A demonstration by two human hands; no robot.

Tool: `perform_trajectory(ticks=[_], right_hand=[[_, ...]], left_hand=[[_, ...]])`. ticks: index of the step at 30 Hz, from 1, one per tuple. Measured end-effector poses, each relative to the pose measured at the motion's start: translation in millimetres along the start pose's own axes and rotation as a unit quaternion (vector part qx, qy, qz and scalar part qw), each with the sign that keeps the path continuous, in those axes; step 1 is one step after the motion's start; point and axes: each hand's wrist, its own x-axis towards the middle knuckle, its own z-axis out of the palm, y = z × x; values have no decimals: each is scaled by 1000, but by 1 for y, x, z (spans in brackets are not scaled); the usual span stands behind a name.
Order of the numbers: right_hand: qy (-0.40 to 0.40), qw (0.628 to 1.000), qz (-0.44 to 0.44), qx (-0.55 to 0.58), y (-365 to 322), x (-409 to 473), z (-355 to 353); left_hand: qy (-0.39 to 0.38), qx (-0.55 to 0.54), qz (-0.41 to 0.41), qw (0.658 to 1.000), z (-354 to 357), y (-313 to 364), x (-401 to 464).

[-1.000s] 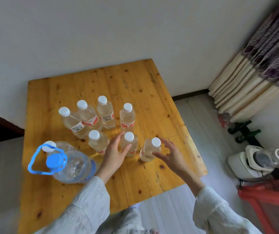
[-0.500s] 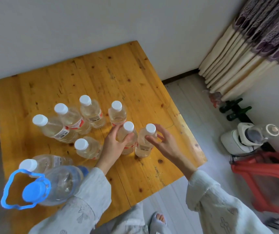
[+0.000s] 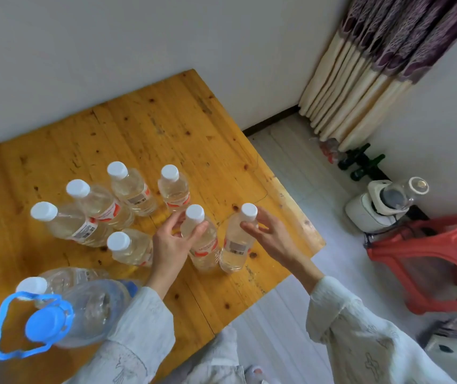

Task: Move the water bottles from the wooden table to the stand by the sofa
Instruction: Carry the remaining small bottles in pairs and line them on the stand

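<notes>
Several clear water bottles with white caps stand on the wooden table (image 3: 172, 128). My left hand (image 3: 170, 243) grips the neck of one bottle (image 3: 203, 252) near the table's front right. My right hand (image 3: 270, 238) curls round the upper part of the rightmost bottle (image 3: 235, 250), thumb on its near side. Both bottles stand upright on the table. Other bottles (image 3: 130, 189) stand in a cluster behind and to the left. The sofa and its stand are out of view.
A big water jug with a blue cap and handle (image 3: 47, 324) sits at the front left, another bottle (image 3: 64, 278) beside it. On the floor to the right are a red plastic stool (image 3: 429, 259), a white appliance (image 3: 377, 203), dark bottles (image 3: 360, 162) and curtains (image 3: 374, 65).
Both hands have reached forward and closed round the two nearest bottles; before, they were open and short of them. The camera has swung right.
</notes>
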Motion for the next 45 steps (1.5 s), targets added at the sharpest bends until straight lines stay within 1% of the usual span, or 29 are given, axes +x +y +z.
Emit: perform_trajectory(ticks=[3,6,9,12,17,20,22,24,27,28,30,34,36,40,45], right_hand=[[19,999,11,32,6,-32,-21],[60,996,13,58,12,-75,-48],[122,989,10,86,21,-131,-78],[205,973,18,107,36,-200,-106],[368,922,29,114,69,-339,-139],[460,879,56,113,91,-430,-152],[522,839,70,132,106,-493,-155],[579,798,73,149,118,-555,-156],[647,741,76,164,135,-635,-150],[675,714,80,167,142,-666,-147],[704,683,84,177,150,-704,-144],[778,595,108,170,176,-798,-136],[807,557,125,154,191,-843,-135],[850,482,153,148,223,-930,-142],[878,418,185,144,262,-1032,-169]], left_hand=[[-36,-5,11,999,15,13,-10],[-82,-1,28,996,46,31,-25],[-165,3,57,985,85,50,-51],[-260,7,92,961,129,74,-90],[-402,-6,140,905,203,108,-196],[-462,-13,167,871,240,121,-267],[-497,-27,191,846,263,128,-320],[-541,-42,207,814,285,136,-375],[-624,-51,222,747,315,150,-452],[-654,-52,222,722,327,154,-482],[-690,-51,213,690,344,163,-521],[-776,-27,212,594,391,169,-633],[-804,-24,217,553,412,168,-689],[-849,-19,219,481,461,160,-793],[-886,-16,211,414,527,164,-923]])
